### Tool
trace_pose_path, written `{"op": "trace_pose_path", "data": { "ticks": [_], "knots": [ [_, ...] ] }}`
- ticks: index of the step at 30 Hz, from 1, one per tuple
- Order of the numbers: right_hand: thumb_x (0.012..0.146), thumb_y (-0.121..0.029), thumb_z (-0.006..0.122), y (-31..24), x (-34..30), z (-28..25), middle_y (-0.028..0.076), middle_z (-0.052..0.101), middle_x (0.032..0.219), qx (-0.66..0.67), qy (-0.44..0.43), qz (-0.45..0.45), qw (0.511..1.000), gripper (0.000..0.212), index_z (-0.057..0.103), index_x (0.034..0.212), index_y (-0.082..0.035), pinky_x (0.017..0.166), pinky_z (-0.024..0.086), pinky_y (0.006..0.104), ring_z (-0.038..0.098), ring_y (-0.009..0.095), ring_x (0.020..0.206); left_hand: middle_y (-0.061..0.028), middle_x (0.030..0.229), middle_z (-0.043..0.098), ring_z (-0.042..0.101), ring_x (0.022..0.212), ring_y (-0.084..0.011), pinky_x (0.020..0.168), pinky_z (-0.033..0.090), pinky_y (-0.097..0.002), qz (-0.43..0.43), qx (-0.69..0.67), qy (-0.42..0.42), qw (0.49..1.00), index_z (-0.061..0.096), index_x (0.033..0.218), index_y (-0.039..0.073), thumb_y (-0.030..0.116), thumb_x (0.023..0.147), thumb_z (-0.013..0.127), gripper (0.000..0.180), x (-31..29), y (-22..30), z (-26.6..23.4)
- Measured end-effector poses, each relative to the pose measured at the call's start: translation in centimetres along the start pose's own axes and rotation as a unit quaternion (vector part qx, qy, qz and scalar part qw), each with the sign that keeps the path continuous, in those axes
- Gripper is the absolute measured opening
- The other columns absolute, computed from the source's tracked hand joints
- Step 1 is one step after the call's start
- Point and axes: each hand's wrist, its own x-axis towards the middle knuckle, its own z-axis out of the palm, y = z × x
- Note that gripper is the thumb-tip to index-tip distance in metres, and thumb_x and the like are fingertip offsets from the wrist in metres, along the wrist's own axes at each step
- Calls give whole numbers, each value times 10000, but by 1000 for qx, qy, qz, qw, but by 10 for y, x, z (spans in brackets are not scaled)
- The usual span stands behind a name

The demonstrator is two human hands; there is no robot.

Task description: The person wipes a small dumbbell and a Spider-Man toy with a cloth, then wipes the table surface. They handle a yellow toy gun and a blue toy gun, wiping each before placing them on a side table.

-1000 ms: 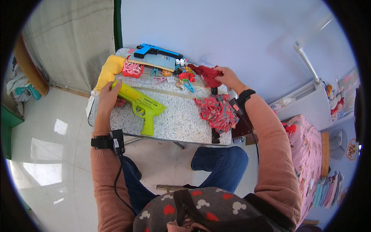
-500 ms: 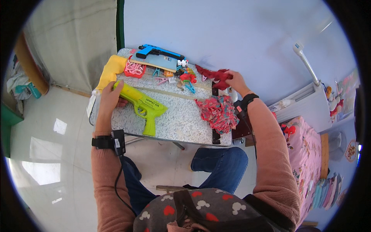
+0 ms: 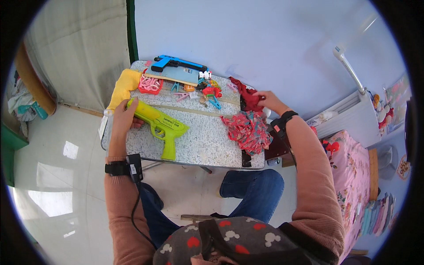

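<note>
A lime-green toy gun (image 3: 164, 126) lies on the left half of the speckled table (image 3: 198, 148), its grip pointing toward me. My left hand (image 3: 124, 118) is closed round the end of its barrel. At the table's far right my right hand (image 3: 270, 101) pinches a dark red cloth (image 3: 248, 98), which hangs bunched below and left of the fingers. Just nearer to me sits a crumpled pink floral cloth (image 3: 248, 131), close to the red one. My right fingertips are partly hidden by the hand.
Along the back lie a blue-and-black toy pistol (image 3: 181, 62) on a book (image 3: 172, 76), a red basket of pink rings (image 3: 150, 84), and several clips and small toys (image 3: 212, 92). A yellow knitted cloth (image 3: 121, 91) hangs over the left edge. A pink floral-covered bed (image 3: 346, 172) stands right.
My right hand has come slightly nearer to me with the red cloth, which is now more bunched beside the floral cloth. My left hand stays on the toy gun. The view has shifted a little.
</note>
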Motion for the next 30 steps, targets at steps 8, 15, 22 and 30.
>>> {"op": "trace_pose_path", "data": {
  "ticks": [8,15,22,30],
  "knots": [
    [788,-8,661,9,8,6,144,756,965,-38,75,-28,996,473,725,1248,-95,844,559,360,713,261,896,-114,878,720,683,539,-163,460,546,-261,10,13,4,1000,555,1367,-26,435,1015,655,589,1,-1,1],
    [767,18,657,5,5,19,97,735,961,-63,33,-24,997,461,735,1214,-59,864,554,343,690,214,885,-117,877,715,681,535,-165,455,546,-266,6,5,1,1000,559,1361,-25,439,1010,660,590,2,-3,0],
    [765,5,671,-57,0,26,139,747,977,-18,54,-121,991,461,722,1220,-52,879,558,379,709,268,910,-120,881,714,686,540,-168,459,553,-272,-3,-15,1,1000,545,1390,-28,442,1007,663,617,0,-3,2],
    [774,22,649,-102,27,50,127,774,990,-109,-78,-71,988,416,747,1177,-23,878,547,343,706,220,904,-144,945,726,692,545,-176,462,553,-268,16,22,13,1000,523,1420,-41,439,1007,656,647,-4,0,3]
  ]
}}
